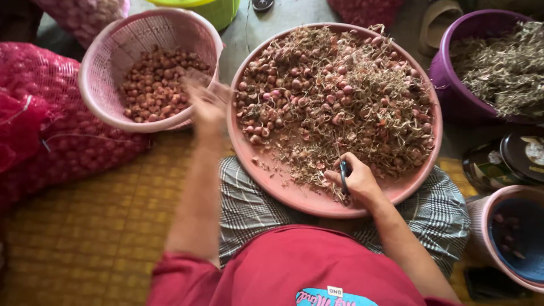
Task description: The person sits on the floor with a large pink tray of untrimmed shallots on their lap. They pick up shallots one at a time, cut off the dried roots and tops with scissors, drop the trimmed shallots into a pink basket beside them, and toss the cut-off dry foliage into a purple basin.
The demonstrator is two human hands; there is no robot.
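- Shallots, small reddish bulbs (294, 85), lie heaped with dry stalks in the wide round pink tray (283, 192) on the person's lap, far and left of the right hand (357, 180).
- Right hand is clenched on a dark-handled blade (344, 177) at the tray's near rim, handle running near to far.
- Left hand (207, 102), blurred, hovers between the tray and the pink perforated plastic basket (99, 107) of trimmed bulbs; I cannot tell its grip.
- Woven yellow mat (85, 226) underneath; red mesh sack (45, 113) left, purple tub (447, 73) of stalks right.
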